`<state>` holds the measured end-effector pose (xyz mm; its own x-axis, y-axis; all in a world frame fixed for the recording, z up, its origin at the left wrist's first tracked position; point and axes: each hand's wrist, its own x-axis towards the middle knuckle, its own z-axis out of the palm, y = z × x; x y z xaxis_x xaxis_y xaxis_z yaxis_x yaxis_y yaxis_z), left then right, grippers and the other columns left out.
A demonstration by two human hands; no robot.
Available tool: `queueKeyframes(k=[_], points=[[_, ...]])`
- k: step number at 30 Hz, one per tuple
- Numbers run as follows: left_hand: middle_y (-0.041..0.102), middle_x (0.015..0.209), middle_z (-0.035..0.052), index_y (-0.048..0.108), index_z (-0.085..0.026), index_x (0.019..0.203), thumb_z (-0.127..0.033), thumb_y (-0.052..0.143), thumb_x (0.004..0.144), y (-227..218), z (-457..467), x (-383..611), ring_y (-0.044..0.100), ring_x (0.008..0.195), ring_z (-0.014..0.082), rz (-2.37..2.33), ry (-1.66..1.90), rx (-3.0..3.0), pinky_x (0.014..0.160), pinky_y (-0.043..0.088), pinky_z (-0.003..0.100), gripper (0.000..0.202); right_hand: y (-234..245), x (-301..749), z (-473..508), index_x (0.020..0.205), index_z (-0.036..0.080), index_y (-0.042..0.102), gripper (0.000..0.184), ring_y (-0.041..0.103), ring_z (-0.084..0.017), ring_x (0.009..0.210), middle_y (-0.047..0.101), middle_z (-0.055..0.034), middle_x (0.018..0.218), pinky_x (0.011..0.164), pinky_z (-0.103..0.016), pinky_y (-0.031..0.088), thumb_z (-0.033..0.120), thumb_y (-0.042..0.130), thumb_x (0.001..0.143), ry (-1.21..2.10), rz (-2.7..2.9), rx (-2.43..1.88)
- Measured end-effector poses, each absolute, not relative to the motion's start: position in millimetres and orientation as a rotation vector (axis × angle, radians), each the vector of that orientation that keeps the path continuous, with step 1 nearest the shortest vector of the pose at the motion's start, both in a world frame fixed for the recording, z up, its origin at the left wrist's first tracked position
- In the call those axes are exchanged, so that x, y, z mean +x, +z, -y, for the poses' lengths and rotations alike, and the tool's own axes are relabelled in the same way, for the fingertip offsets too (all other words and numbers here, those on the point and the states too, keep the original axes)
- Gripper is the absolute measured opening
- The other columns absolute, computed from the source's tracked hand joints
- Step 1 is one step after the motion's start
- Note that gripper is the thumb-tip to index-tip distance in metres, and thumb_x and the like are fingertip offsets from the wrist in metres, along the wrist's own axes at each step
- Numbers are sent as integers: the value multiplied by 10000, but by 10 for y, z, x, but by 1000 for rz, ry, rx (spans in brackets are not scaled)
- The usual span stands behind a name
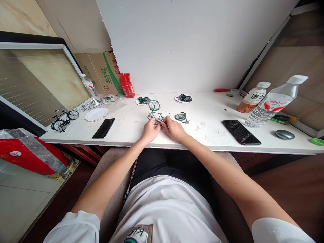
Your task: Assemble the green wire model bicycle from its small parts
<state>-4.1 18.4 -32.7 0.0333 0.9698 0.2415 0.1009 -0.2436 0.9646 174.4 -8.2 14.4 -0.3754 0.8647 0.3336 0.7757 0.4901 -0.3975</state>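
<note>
Both hands meet at the near side of a green model bicycle (157,115), which has one wheel (154,105) on its far end. My left hand (151,129) pinches the frame from the left. From the right, my right hand (173,128) is closed with its fingertips against the same frame; any small part between the fingers is hidden. Just right of my right hand lies a loose green wheel (180,116) with small parts beside it. Behind the model are a plate of green parts (143,100) and a plate of black parts (183,98).
A finished-looking black model bicycle (64,119), a white plate (96,114) and a phone (103,128) are on the left. Rightward are another phone (241,132), a water bottle (274,103), a drink bottle (253,98) and a mouse (285,134). A red box (128,89) stands at the back.
</note>
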Motion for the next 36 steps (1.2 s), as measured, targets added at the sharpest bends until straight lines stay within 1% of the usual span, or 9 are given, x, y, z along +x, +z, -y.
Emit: queueKeyframes(k=[3,8,13,18,21,27,36], points=[[806,1089,128,622,-157,1264,-104,680,904,-329,-184,-38,815,972,225,-1136,1323,1470,965,644,389,368,122,1747,65,1198,209,491,230,733,-260,870,797,-123,1126,665,-319,395,390,354,1163,213,2249,-1353],[810,1075,129,629,-151,1254,-87,660,902,-298,-163,-27,814,960,227,-1157,1329,1494,979,640,404,359,72,1750,27,1183,212,502,267,734,-273,879,798,-126,1054,662,-310,385,419,334,1169,165,2260,-1393],[803,1115,147,624,-144,1255,-87,652,898,-276,-151,-26,810,985,237,-1165,1318,1497,984,636,417,363,68,1751,28,1189,213,496,280,733,-269,879,797,-124,1059,657,-305,374,431,322,1171,143,2270,-1383],[804,1079,128,628,-153,1254,-104,688,876,-282,-155,-30,805,975,234,-1175,1317,1492,977,632,400,386,81,1745,36,1182,209,493,275,735,-262,887,798,-123,1056,656,-300,368,424,322,1173,144,2277,-1391],[800,1084,131,631,-153,1249,-111,689,876,-286,-157,-31,803,974,234,-1177,1317,1493,974,631,404,379,88,1745,40,1179,208,499,272,734,-262,880,798,-118,1055,651,-301,363,418,326,1172,139,2280,-1385],[795,1068,122,638,-162,1241,-129,715,867,-297,-166,-38,802,970,233,-1169,1325,1488,957,633,394,383,106,1738,50,1189,202,516,310,736,-263,875,796,-117,1033,658,-300,371,433,309,1174,130,2284,-1404],[796,1020,99,633,-167,1246,-112,693,862,-268,-145,-39,798,955,228,-1179,1307,1491,953,629,388,392,109,1739,56,1181,204,536,313,731,-258,847,797,-103,1012,646,-296,353,437,328,1172,123,2285,-1398]])
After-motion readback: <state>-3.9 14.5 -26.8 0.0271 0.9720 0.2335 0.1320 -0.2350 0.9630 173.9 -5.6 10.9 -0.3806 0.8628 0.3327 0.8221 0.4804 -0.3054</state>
